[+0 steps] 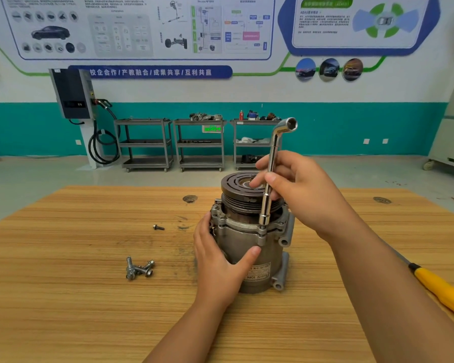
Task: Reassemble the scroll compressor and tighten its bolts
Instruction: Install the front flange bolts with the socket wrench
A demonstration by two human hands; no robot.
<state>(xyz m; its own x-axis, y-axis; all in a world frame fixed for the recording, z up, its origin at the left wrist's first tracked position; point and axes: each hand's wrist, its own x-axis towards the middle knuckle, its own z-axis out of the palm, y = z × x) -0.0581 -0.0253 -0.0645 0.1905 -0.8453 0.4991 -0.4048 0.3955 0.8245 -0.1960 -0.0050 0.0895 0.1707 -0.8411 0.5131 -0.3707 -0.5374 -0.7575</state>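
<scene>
- One compressor [257,247] stands upright on the desk [89,297], my left grip [220,265] clasping its body.
- One socket wrench [271,166], pinched in my right grip [302,192], sits on a flange bolt [262,227].
- Four loose bolts: one lone bolt [158,227], one heap of three [140,268].

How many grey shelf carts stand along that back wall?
3, side by side: the left cart next to the wall charger, the middle cart, and the right cart, partly hidden behind the wrench.

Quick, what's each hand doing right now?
Left hand: grips the compressor body.
Right hand: holds the socket wrench, its lower end on a flange bolt.
</scene>
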